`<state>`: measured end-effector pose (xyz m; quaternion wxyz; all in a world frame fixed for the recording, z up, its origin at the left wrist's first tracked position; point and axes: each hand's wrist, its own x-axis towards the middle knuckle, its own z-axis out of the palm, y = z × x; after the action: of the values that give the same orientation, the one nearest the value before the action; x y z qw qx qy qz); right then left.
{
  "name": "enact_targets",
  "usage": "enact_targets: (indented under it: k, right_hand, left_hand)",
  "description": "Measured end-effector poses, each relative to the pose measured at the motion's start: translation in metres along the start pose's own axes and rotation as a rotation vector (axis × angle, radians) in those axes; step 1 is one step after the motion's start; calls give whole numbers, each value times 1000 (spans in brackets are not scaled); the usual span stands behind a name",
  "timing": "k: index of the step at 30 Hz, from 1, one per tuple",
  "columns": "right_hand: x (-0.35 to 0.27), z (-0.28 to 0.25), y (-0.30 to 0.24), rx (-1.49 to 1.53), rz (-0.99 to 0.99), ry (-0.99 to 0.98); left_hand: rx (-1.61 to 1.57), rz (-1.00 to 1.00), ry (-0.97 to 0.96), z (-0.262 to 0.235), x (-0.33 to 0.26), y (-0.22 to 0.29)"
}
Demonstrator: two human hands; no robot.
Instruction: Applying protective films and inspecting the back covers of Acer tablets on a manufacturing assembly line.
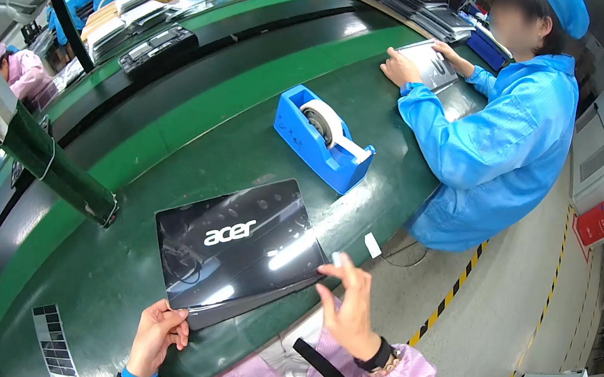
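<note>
A glossy black laptop lid panel (236, 245) with light lettering lies on the green bench before me, with a thin dark edge showing under its near side. My left hand (162, 333) is closed at its near left corner, thumb on top and the other fingers curled. Beside the near right corner hovers my right hand (350, 308), its thumb and index finger apart. A small whitish bit (339, 259) shows at one of its fingertips; I cannot tell what it is. Beyond the panel stands a blue tape dispenser (322, 140) with a roll of white tape.
A green-wrapped post (62, 164) rises at the left, near a sheet of dark labels (55, 343). A co-worker in blue (495, 133) handles a silvery panel (430, 65) at the far right. A white tag (372, 245) sits at the bench edge. Dark panels (405, 2) are stacked at the back.
</note>
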<state>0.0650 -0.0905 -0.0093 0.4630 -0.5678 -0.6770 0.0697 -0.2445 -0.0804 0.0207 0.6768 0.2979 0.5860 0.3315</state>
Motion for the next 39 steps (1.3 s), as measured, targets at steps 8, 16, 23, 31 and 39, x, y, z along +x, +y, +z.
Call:
enact_targets:
  k: [8, 16, 23, 31, 39]
  right_hand:
    - [6, -8, 15, -9, 105, -20]
    - [10, -3, 19, -30, 46, -14]
    - [1, 7, 47, 52, -171, 37]
    - [23, -16, 66, -40, -692, -247]
    - [49, -21, 76, -40, -1158, -392]
  left_hand:
    - [9, -19, 0, 1, -1, 3]
    - [21, -43, 23, 2, -1, 3]
    - [39, -95, -46, -4, 2, 10]
    - [65, -156, -70, -6, 4, 18]
    - [110, -208, -34, -6, 2, 23]
